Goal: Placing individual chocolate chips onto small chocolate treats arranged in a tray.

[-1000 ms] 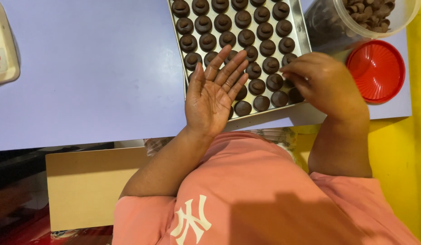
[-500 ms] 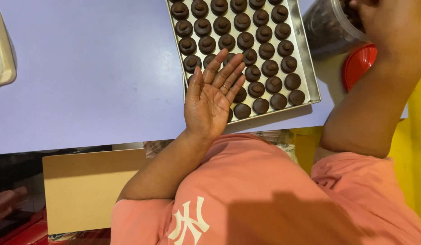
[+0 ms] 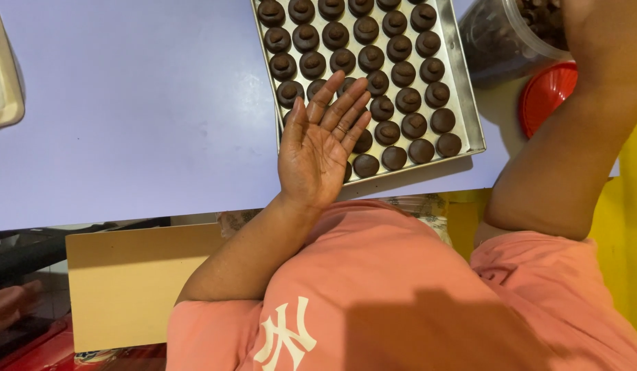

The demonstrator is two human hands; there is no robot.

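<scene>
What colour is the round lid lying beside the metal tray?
Red lid, seen best in the head view, right of the tray.

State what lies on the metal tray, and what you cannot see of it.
On the metal tray sit rows of round dark chocolate pieces. The open left hand covers its near-left corner, hiding whatever lies beneath it. The tray's far end is out of frame.

one metal tray of many dark chocolates, one clear tub, one red lid.
</scene>
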